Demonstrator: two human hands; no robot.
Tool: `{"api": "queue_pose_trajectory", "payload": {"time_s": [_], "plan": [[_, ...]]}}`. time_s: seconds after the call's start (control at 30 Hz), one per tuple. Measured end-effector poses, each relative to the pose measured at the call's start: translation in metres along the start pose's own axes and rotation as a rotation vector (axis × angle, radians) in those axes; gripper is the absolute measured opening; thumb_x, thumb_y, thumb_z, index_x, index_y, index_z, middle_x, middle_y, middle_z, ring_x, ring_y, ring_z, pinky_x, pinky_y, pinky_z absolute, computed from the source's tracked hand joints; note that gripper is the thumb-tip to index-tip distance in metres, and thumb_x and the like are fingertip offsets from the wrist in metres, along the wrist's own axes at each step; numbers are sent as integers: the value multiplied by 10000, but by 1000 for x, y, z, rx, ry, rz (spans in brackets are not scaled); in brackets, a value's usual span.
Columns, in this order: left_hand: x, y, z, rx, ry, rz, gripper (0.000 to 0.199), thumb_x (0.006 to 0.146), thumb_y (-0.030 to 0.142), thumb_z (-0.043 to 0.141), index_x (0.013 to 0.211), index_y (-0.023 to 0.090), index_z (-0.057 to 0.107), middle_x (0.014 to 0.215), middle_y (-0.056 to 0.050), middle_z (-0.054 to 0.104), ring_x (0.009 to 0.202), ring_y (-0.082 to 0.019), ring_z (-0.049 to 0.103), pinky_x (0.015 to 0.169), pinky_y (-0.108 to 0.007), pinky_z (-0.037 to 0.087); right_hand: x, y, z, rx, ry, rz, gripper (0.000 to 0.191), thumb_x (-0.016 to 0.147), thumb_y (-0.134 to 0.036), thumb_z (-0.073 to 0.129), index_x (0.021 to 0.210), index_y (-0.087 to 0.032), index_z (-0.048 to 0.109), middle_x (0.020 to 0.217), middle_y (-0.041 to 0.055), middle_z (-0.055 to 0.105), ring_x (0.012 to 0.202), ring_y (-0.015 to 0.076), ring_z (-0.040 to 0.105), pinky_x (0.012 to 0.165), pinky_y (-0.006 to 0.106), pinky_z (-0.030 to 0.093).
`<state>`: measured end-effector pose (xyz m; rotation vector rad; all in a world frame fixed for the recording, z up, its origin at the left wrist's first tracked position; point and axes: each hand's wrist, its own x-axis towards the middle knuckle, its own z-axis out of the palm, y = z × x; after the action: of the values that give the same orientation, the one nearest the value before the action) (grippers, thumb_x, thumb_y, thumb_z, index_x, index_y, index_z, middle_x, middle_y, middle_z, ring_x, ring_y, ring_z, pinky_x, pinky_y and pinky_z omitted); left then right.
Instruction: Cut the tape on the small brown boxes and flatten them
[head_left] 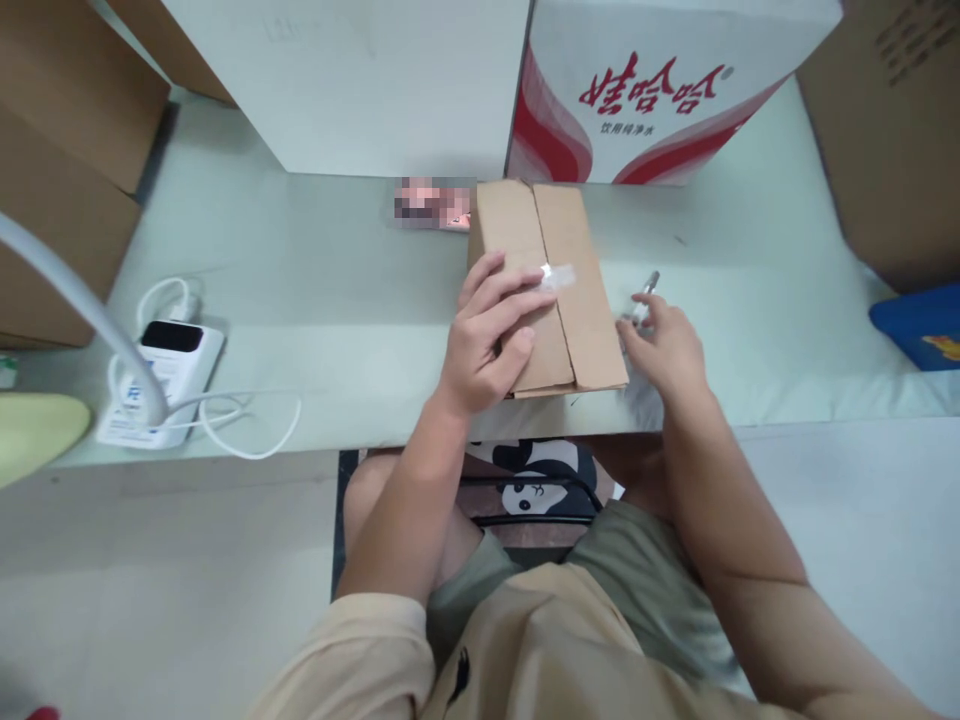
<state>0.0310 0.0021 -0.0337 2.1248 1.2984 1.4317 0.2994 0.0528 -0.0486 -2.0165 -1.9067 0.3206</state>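
A closed brown cardboard box (pixel 589 310) sits near the table's front edge, with a strip of clear tape (pixel 559 277) across its top seam. My left hand (pixel 491 335) rests on the box top, fingers stretched out, fingertips reaching the tape. Just right of the box, my right hand (pixel 667 340) has thumb and forefinger around a slim pen-like object (pixel 651 286), clear with a dark metal tip. The fingers hide part of it, so its exact kind is unclear. Something clear and crumpled (pixel 643 395) lies below that hand.
Behind the box stand a white carton (pixel 397 90) and a white-and-red carton (pixel 637 120). A phone-like item (pixel 431 203), partly blurred out, lies by the box. At left are a white power bank (pixel 165 380) with a cable and a lamp arm (pixel 82 300); a blue item (pixel 919 325) lies right.
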Motion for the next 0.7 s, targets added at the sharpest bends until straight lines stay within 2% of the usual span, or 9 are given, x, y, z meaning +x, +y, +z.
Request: {"api": "queue_pose_trajectory", "payload": {"time_s": [0.07, 0.13, 0.2, 0.3, 0.4, 0.47, 0.53, 0.63, 0.7], "plan": [[0, 2, 2, -16, 10, 24, 474, 1019, 529, 353, 1214, 288, 712, 1322, -77, 674, 1432, -294, 479, 1270, -582, 308, 2, 6, 1, -106, -121, 27, 363, 800, -414, 621, 1100, -234, 715, 869, 85, 676, 753, 241, 577, 730, 409, 479], [-1, 4, 4, -3, 5, 22, 500, 1015, 560, 336, 1214, 291, 708, 1320, -79, 672, 1413, -293, 500, 1273, -576, 303, 2, 6, 1, -79, -153, 42, 225, 796, -353, 601, 953, -233, 708, 768, 53, 655, 700, 219, 571, 716, 390, 468], [-1, 7, 7, 23, 2, 10, 523, 1012, 576, 318, 1209, 288, 707, 1320, -81, 671, 1404, -295, 507, 1274, -576, 298, 0, 3, -2, 103, -80, 37, 165, 792, -304, 587, 915, -235, 673, 735, 17, 633, 648, 184, 572, 679, 358, 473], [-2, 11, 12, 40, 11, 14, 512, 1016, 546, 314, 1212, 277, 702, 1317, -81, 671, 1394, -294, 512, 1277, -576, 291, -6, -7, -16, 527, 108, -46, 321, 817, -309, 610, 1136, -271, 622, 856, 1, 637, 569, 131, 561, 561, 304, 466], [-3, 15, 17, 31, 28, 27, 478, 1021, 491, 318, 1223, 267, 689, 1316, -79, 666, 1379, -288, 520, 1281, -565, 286, -23, -24, -41, 741, 164, -187, 368, 858, -311, 644, 1225, -321, 615, 989, 11, 648, 499, 79, 496, 474, 283, 413], [-5, 17, 19, 30, 37, 12, 467, 1019, 474, 323, 1235, 266, 680, 1338, -86, 645, 1406, -296, 488, 1278, -562, 287, -38, -38, -60, 691, 159, -300, 293, 866, -275, 666, 1156, -319, 686, 1024, 8, 668, 497, 64, 458, 454, 276, 366], [-6, 18, 21, 37, 42, -16, 472, 1013, 480, 327, 1249, 264, 674, 1385, -101, 602, 1449, -316, 433, 1269, -569, 292, -53, -50, -76, 555, 177, -406, 271, 863, -223, 680, 1112, -314, 738, 1040, 10, 711, 547, 82, 497, 465, 276, 372], [-9, 19, 24, 53, 44, -38, 481, 1008, 497, 329, 1266, 265, 663, 1431, -111, 550, 1474, -331, 390, 1267, -570, 285, -69, -63, -90, 368, 139, -510, 305, 873, -176, 674, 1127, -320, 763, 1108, 27, 771, 766, 158, 683, 583, 307, 521], [-9, 18, 25, 60, 40, -34, 477, 1009, 494, 328, 1279, 275, 655, 1427, -104, 549, 1467, -323, 395, 1276, -561, 270, -74, -66, -92, 309, 80, -543, 312, 886, -172, 663, 1137, -328, 766, 1135, 30, 784, 913, 206, 745, 692, 340, 594]]}}
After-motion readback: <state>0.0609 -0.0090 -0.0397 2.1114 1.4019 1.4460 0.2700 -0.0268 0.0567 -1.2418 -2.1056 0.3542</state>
